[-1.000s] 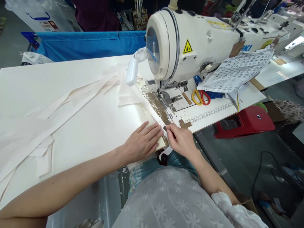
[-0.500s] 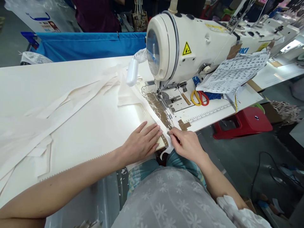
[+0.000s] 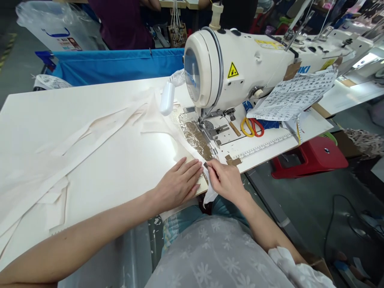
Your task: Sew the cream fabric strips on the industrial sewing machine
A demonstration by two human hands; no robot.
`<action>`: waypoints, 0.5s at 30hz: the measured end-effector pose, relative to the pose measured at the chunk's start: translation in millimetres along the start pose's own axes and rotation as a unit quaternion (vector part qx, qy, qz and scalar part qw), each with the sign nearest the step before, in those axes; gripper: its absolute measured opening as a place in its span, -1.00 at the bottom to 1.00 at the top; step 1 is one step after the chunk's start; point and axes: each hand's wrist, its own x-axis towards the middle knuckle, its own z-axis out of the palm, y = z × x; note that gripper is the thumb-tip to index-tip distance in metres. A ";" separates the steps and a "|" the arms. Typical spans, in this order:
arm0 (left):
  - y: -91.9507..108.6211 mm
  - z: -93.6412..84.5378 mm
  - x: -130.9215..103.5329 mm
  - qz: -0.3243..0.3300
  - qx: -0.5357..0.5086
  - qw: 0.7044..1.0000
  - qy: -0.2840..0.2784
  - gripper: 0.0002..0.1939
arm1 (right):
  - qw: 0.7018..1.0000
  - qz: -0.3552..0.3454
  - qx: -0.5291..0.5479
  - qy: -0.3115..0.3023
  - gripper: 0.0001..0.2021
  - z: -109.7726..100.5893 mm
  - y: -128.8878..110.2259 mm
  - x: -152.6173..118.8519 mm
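Observation:
My left hand (image 3: 180, 183) lies flat on the pale fabric strip (image 3: 187, 146) near the table's front edge, its fingers stretched out. Close by on the right, my right hand (image 3: 226, 179) is closed around a small dark tool (image 3: 205, 164). Only the tool's flat tip shows, against the strip beside my left fingertips; its kind is hidden in my fist. One end of the strip hangs over the table edge between my hands. Beyond them stands the white sewing machine (image 3: 237, 68), its needle area above a plate patched with brown tape (image 3: 196, 138).
More pale fabric (image 3: 90, 136) trails across the white table (image 3: 120, 168) to the left. Yellow-and-red-handled scissors (image 3: 251, 127) and a wooden-handled tool (image 3: 234, 129) lie right of the needle. A printed sheet (image 3: 294, 94) hangs on the machine. A red stool (image 3: 315, 156) stands at right.
My right hand has moved left with the dark tool, closer to my left fingers. My left hand stays nearly in place. The whole view has shifted slightly.

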 end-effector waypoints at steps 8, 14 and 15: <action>0.9 0.2 -0.5 0.003 0.020 1.000 0.013 -0.62 | 0.998 -0.026 -0.029 -0.042 -0.77 -6.2 3.0 0.1; 1.1 -1.9 1.1 0.011 0.037 0.999 0.023 -0.63 | 0.998 -0.017 -0.015 -0.054 -0.78 -24.3 14.3 -27.9; 0.0 -3.2 1.6 0.009 0.036 0.999 0.022 -0.63 | 0.998 -0.014 -0.013 -0.053 -0.78 -24.4 14.7 -28.3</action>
